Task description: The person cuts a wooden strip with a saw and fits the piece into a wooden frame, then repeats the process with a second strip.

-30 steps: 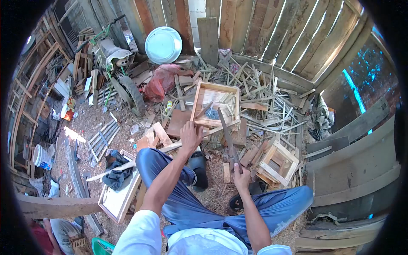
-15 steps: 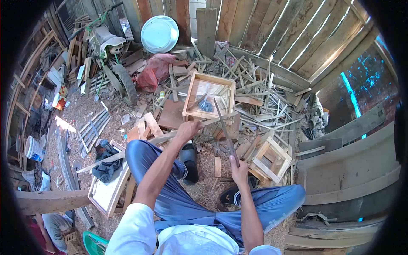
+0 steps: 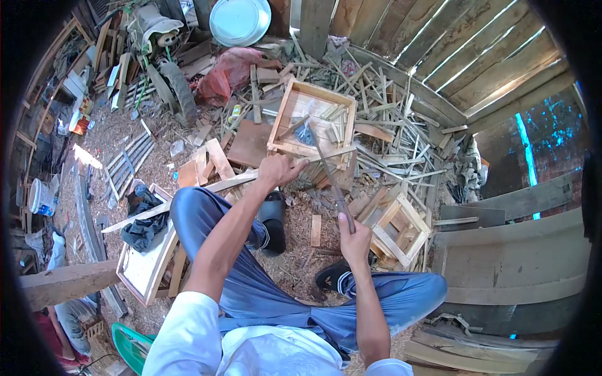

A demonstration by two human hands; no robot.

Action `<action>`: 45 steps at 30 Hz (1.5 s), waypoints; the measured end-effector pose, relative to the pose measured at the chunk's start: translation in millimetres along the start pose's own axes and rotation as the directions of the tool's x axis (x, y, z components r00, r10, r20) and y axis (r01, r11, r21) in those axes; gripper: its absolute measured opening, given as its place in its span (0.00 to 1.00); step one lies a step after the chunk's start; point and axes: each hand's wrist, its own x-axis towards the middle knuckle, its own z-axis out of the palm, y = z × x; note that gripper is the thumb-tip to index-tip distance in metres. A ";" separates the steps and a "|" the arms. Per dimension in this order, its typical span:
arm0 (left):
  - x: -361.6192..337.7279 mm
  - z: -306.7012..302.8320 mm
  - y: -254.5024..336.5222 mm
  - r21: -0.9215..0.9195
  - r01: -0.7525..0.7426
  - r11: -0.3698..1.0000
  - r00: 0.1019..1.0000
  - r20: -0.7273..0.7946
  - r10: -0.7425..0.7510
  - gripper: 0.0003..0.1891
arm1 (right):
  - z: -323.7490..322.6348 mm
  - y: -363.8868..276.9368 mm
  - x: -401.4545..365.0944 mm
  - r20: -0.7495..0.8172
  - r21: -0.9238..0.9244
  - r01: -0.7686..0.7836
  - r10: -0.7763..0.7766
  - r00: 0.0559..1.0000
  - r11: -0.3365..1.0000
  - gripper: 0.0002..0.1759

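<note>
My left hand [image 3: 280, 171] is closed around a long, thin wooden strip [image 3: 235, 181], which slants from above my left knee to the wooden box ahead. In my right hand [image 3: 355, 241] I grip the handle of a long knife [image 3: 332, 180]. Its blade points up and away, crossing the strip near the far end. Just beyond my hands stands an open wooden box [image 3: 280, 119] with small sticks and a clear bag of bluish bits [image 3: 304, 133] inside. To the right of my right hand lies a small wooden frame [image 3: 390, 244].
Loose sticks [image 3: 401, 150] pile up against the plank wall. By my left knee, dark cloth [image 3: 145, 233] lies on a white-panelled wooden box [image 3: 139, 269]. A red plastic bag [image 3: 226, 75] and blue-white basin [image 3: 240, 22] are at the back. Another person's leg [image 3: 72, 323] shows lower left.
The view has shifted slightly, so the surroundings sit at different places. Both hands keep their grips; the knife blade still crosses the strip near its far end.
</note>
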 end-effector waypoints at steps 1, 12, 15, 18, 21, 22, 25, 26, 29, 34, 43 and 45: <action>1.6 2.1 -0.7 0.001 -0.009 1.000 1.000 0.000 0.009 0.40 | 0.8 0.4 -0.2 0.016 -0.009 -0.004 0.004 1.000 1.000 0.27; 3.6 18.2 3.2 -0.034 -0.168 0.985 0.971 -0.180 0.159 0.28 | 3.1 14.1 3.3 0.019 0.096 -0.083 0.081 0.997 0.992 0.27; 0.9 19.4 6.0 0.027 -0.188 0.982 0.943 -0.275 0.188 0.28 | 0.2 6.6 11.8 -0.009 0.069 -0.044 0.045 0.999 0.997 0.28; -1.0 19.7 8.1 0.041 -0.165 0.985 0.952 -0.256 0.170 0.28 | 4.2 16.0 17.9 0.004 0.077 -0.048 0.048 0.999 0.996 0.27; -6.3 26.1 9.1 0.064 -0.145 0.987 0.949 -0.272 0.157 0.28 | 7.6 14.4 11.4 -0.003 0.176 -0.054 0.056 0.998 0.983 0.27; -6.3 27.7 9.5 0.085 -0.135 0.987 0.943 -0.294 0.155 0.28 | 5.9 15.5 10.7 0.009 0.147 -0.029 0.028 1.000 0.989 0.26; -3.7 25.5 9.9 0.066 -0.149 0.987 0.945 -0.283 0.162 0.29 | 4.9 17.9 8.3 0.029 0.115 -0.046 0.043 0.999 0.992 0.25; -2.3 23.3 10.5 0.067 -0.147 0.987 0.946 -0.282 0.160 0.29 | 5.8 18.3 9.0 0.032 0.132 -0.049 0.045 0.998 0.990 0.25; 1.8 19.7 10.1 0.094 -0.113 0.989 0.967 -0.218 0.131 0.30 | 8.2 13.0 10.6 0.040 0.148 -0.039 0.033 0.999 0.988 0.25; 1.6 19.1 12.8 0.054 -0.064 0.997 0.976 -0.204 0.073 0.33 | 16.4 13.4 9.2 0.043 0.136 -0.038 0.033 0.999 0.990 0.24; 9.2 16.9 19.4 0.064 0.099 0.993 0.986 -0.140 -0.089 0.37 | 8.0 15.6 -8.0 0.065 0.018 -0.094 0.092 0.994 0.995 0.27; 8.1 17.2 20.9 0.059 0.092 0.994 0.985 -0.154 -0.082 0.37 | 9.7 10.2 -6.5 0.071 0.023 -0.116 0.115 0.991 0.993 0.28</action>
